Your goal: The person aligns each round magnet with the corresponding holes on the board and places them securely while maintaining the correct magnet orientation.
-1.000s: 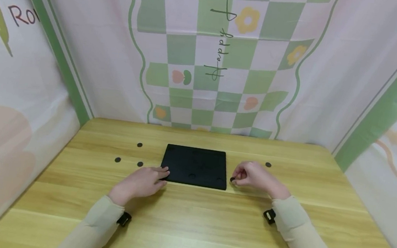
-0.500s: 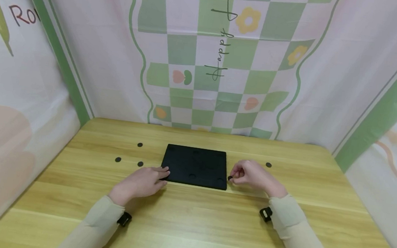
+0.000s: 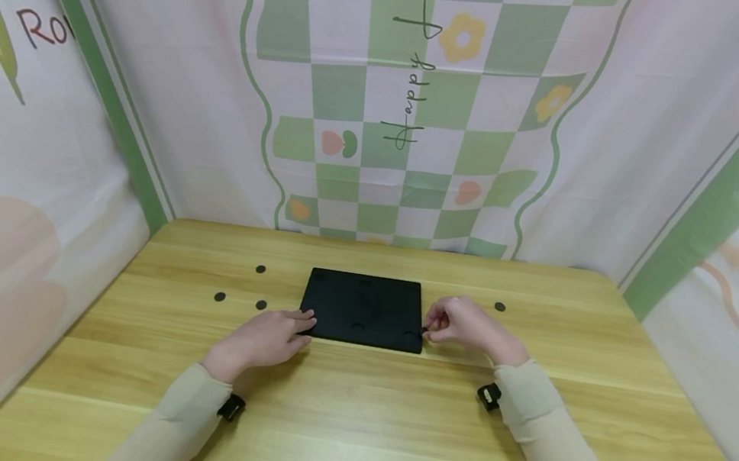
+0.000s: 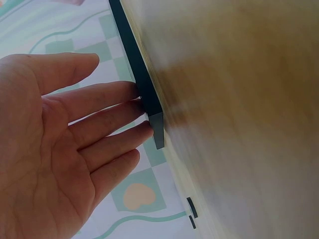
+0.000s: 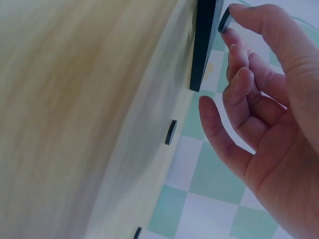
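A thin black rectangular board [image 3: 363,310] lies flat on the table, with faint round marks on its surface. My left hand [image 3: 265,337] rests its fingertips on the board's near left corner, fingers fairly straight; the left wrist view shows these fingers [image 4: 107,119] against the board's edge [image 4: 142,74]. At the board's right edge, my right hand [image 3: 471,328] pinches a small black disc [image 5: 225,20] between thumb and index finger. In the right wrist view the disc is held tilted, close beside the board [image 5: 203,50]. The head view mostly hides it behind the fingers.
Left of the board lie three loose black discs [image 3: 260,269], the nearest one [image 3: 261,305] just beyond my left hand. Another disc [image 3: 500,306] lies behind my right hand. The wooden table [image 3: 346,420] ends at a patterned cloth backdrop [image 3: 411,113].
My right hand has moved a little left with the pinched disc, bringing it from the table beside the board to the board's right edge. The left hand and board stay put.
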Available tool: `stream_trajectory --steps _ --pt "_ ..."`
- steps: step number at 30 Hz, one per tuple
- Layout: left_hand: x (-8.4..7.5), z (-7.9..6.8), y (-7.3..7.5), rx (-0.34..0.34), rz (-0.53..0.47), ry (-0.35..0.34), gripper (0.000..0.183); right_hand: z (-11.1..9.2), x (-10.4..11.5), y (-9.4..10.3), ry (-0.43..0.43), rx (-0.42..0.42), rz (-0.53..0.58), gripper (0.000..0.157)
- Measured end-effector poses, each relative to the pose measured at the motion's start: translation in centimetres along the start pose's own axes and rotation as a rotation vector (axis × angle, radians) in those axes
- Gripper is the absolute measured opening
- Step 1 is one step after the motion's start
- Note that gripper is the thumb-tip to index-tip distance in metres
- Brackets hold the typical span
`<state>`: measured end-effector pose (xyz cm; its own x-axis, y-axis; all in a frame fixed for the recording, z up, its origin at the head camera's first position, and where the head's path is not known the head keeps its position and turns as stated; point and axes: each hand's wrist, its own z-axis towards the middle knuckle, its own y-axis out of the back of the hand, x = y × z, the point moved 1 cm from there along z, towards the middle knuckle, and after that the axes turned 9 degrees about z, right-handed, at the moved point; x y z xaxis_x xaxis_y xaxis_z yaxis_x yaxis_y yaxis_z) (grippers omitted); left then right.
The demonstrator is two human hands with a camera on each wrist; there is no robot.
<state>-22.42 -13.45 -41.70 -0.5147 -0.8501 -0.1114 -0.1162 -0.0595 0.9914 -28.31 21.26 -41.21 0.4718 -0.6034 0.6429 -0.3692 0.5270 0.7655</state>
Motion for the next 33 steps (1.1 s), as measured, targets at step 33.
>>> stream_trajectory --steps 33 --pt "-0.1 0.0 0.0 -0.005 -0.007 0.004 0.044 0.9 1.2 -0.6 0.021 0.027 -0.022 0.007"
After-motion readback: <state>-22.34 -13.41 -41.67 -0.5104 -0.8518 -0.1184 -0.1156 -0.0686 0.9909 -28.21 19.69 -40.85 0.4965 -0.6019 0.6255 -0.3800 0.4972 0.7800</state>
